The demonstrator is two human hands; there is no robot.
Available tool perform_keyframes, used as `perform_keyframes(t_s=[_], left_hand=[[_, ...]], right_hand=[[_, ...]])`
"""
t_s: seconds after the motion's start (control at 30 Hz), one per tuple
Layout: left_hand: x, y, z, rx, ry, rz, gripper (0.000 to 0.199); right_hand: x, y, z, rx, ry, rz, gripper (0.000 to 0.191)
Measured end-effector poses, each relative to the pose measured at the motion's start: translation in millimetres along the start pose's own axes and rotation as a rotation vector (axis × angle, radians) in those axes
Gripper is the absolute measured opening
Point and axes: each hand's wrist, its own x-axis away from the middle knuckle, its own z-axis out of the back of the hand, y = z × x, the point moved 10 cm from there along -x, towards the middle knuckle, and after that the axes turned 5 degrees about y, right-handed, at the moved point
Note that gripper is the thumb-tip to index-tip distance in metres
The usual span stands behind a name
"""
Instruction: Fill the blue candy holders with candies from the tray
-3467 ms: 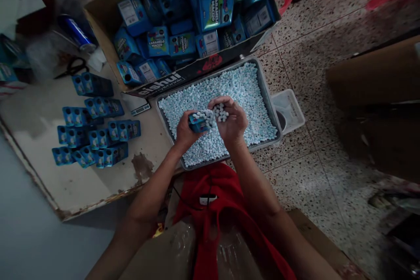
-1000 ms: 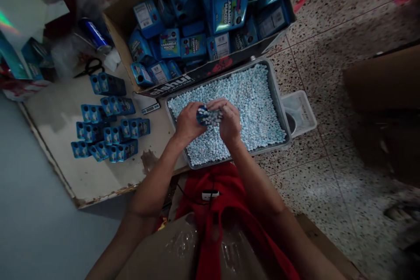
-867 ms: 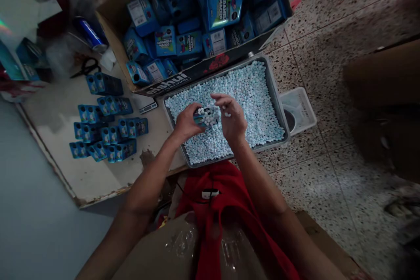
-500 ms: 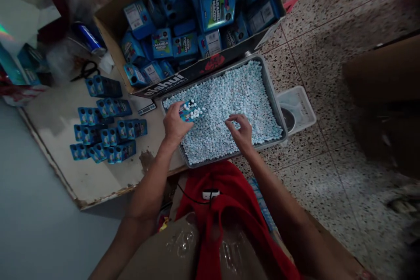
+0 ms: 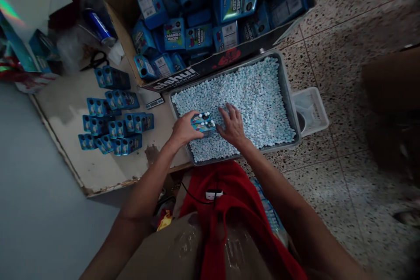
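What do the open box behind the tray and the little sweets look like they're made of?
The open box: probably cardboard, matte brown inside, printed dark outside. The sweets: likely hard sugar candy, pale blue and white, smooth rounded pieces.

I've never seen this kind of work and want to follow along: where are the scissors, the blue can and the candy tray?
Scissors (image 5: 103,55): head view, on the handle loops.
Blue can (image 5: 97,25): head view, on its side wall.
Candy tray (image 5: 289,98): head view, on the right rim.
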Motion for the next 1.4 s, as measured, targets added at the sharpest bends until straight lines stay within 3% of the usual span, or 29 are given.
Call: perform_keyframes(t_s=[0.1,0.23,0.33,0.4,0.47,0.57,0.67,0.9,1.03,1.17,1.27,1.33,1.4], left_hand=[[10,0,11.8,-0.003,0.002,-0.009,0.074],[23,-2,28.9,0.134,0.074,-0.043,0.072],[28,-3,24.4,0.257,0.108,-0.083,0.073],[26,-2,16.5,0.309,0.142,-0.083,0.076],[20,4,7.0,0.303,0.156,-0.079,0.077],[10,25,-4.4,0.195,0.109,-0.117,0.075],[8,40,-7.9,0.052,0.042,-0.136,0.072],[15,49,-8.5,-0.132,-0.042,-0.083,0.073],[16,57,-13.8,-0.170,-0.066,-0.099,0.069],[16,50,-11.5,-0.134,-0.028,-0.087,0.067],[16,41,-2.5,-0.093,0.069,-0.078,0.073],[14,44,-4.6,-0.060,0.066,-0.149,0.076],[12,45,-9.9,-0.011,0.041,-0.194,0.078]], right_hand=[[-9,-7,-17,0.042,-0.056,0.050,0.072],[-34,10,-26,-0.064,-0.074,-0.031,0.045],[-48,45,-7,-0.324,0.072,-0.282,0.037],[-41,70,6,-0.631,0.178,-0.509,0.037],[-28,80,12,-1.002,0.201,-0.683,0.036],[-13,64,22,-1.454,0.137,-0.758,0.033],[-13,31,39,-1.639,0.101,-0.667,0.039],[-33,-46,66,-1.626,0.273,-0.386,0.027],[-35,-59,67,-1.439,0.288,-0.333,0.035],[-29,-67,65,-1.368,0.201,-0.272,0.042],[-18,-44,72,-1.335,0.298,-0.292,0.039],[-6,-8,73,-1.224,0.397,-0.426,0.034],[7,26,67,-1.039,0.386,-0.570,0.028]])
